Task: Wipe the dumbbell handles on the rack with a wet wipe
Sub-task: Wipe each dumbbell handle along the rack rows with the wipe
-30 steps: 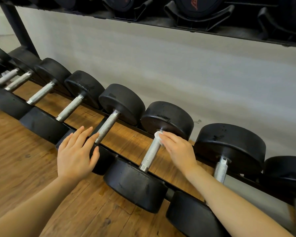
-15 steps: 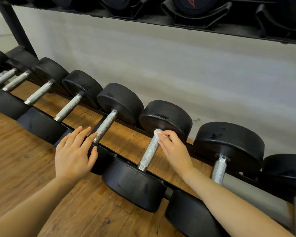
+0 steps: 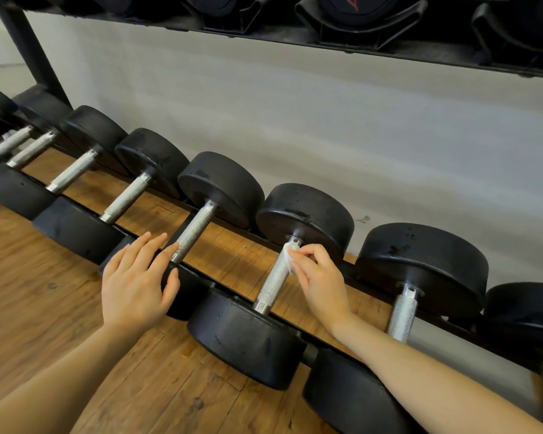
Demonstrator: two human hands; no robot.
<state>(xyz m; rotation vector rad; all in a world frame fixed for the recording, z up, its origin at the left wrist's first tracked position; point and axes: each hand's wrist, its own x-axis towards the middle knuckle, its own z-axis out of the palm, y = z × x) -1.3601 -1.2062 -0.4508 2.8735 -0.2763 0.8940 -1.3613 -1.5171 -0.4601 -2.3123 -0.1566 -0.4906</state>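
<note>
No readable text on the rack

Red markings are showing on the dumbbell heads on the upper shelf point(image 3: 351, 4), but they are running off the frame's top edge and cannot be read; the lower dumbbells point(image 3: 304, 214) are showing no labels or numbers.

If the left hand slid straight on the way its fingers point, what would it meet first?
Probably the knurled handle of the neighbouring dumbbell: the left hand lies flat with its fingertips almost at the handle's lower end. Beyond it is that dumbbell's far head. Depth is hard to judge.
</note>
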